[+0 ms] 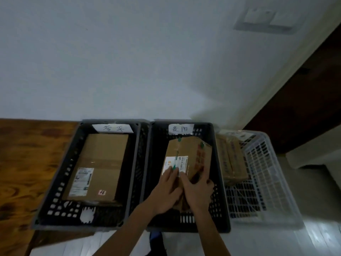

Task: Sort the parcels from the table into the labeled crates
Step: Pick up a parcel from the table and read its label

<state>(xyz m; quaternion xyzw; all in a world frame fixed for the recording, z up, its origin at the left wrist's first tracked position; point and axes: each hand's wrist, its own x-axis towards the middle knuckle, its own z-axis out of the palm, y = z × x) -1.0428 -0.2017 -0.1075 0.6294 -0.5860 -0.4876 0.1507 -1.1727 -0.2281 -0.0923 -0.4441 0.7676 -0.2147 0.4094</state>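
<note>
At nine o'clock the wooden worktop (24, 159) runs off frame. On it, the left black crate (55, 191) holds a flat cardboard parcel (103, 163). The middle black crate (219, 200) holds a tilted parcel (190, 154), near end hidden beneath both hands. Left hand (166, 191) lies spread on it; right hand (198, 189) curls around its edge. At three o'clock, a white basket (269, 182) holds a blurred parcel (232, 163).

A wooden table (27, 163) with dark grain shows at the left. Its right end carries a dark crate (60, 182) with a paper label on its far wall. Right of that crate stand another dark crate (221, 200) and a white basket (273, 182); what bears them is hidden.
</note>
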